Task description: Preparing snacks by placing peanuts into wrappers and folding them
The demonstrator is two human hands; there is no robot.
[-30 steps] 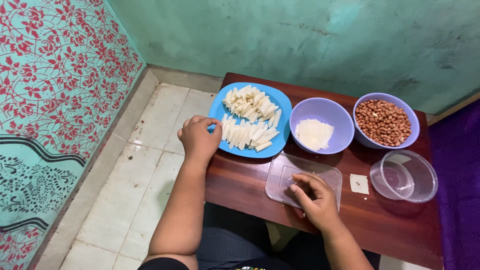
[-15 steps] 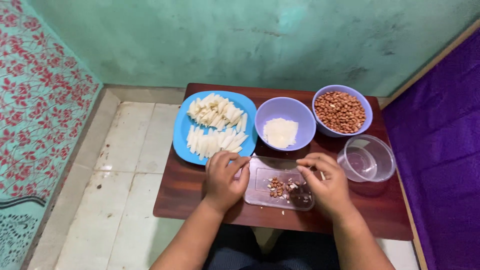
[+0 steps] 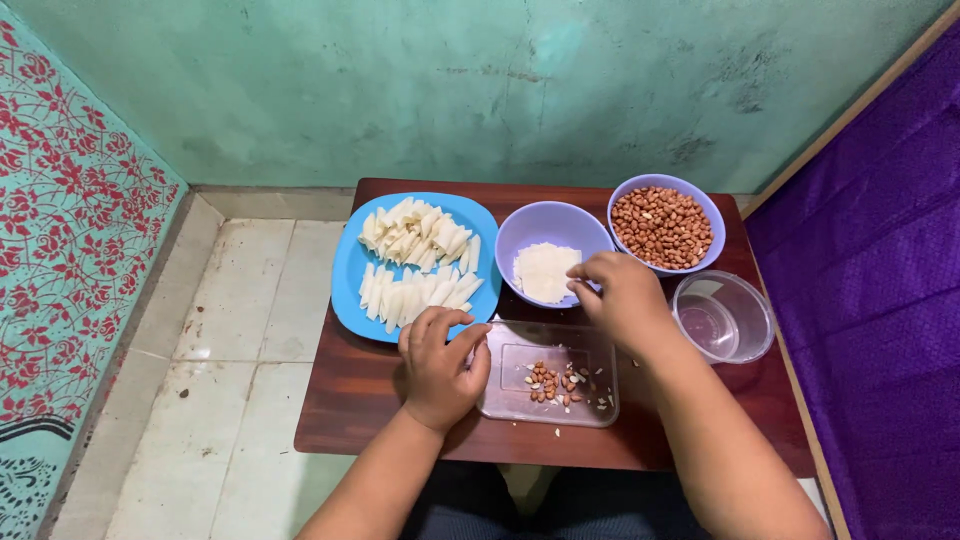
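At the near edge of the small dark-red surface (image 3: 350, 410) a clear rectangular plastic tray (image 3: 548, 372) lies flat, with a little heap of chopped peanuts (image 3: 555, 383) spread over its middle and a few crumbs on the wood just beside it. The left hand (image 3: 440, 365) rests on the tray's left end, fingers (image 3: 448, 325) curled loosely over the rim and touching it, closed round nothing that I can make out. The right hand (image 3: 628, 300) hovers above the tray's far right corner, at the near rim of the middle bowl; its fingers (image 3: 590, 283) are drawn together in a pinch, but whether anything sits between them I cannot tell.

Along the far edge stand three dishes in a row. At the far left corner is a blue plate (image 3: 350, 275) loaded with two rows of pale, cut strips (image 3: 415, 265). Next to it, touching or nearly so, is a lilac bowl (image 3: 535, 225) holding a white flaky heap (image 3: 545, 270). At the far right corner a second lilac bowl (image 3: 715, 225) is full of whole brown peanuts (image 3: 660, 225). Near the right edge, just beside the right wrist, an empty clear round container (image 3: 745, 320) stands upright. Pale floor tiles (image 3: 240, 330) run along the left of the surface, and a purple cloth (image 3: 880, 300) lies to its right.
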